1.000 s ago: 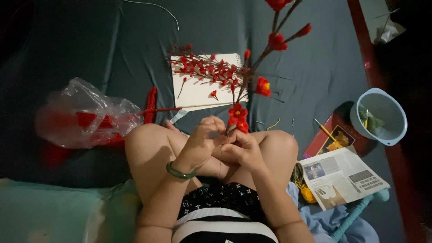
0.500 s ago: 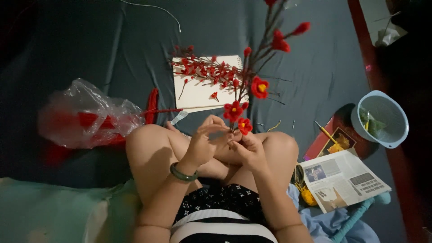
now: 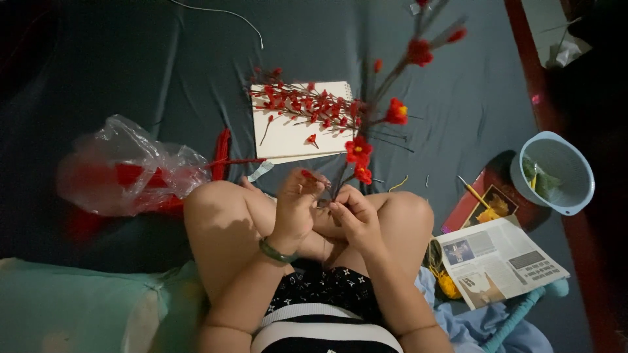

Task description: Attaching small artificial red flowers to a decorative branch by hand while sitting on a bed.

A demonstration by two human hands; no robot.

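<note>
Two hands are closed at the knees: a small red flower (image 3: 307, 174) is pinched by the left hand (image 3: 296, 206), while the dark branching stem of red artificial flowers (image 3: 358, 151) is gripped by the right hand (image 3: 353, 219); attaching seems underway.

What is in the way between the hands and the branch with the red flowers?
Nothing visible. The right hand already grips the bottom of the flower branch, and the left hand, beside it, pinches a small red-tipped stem. The spare red flower stems lie farther off on the white notepad.
</note>
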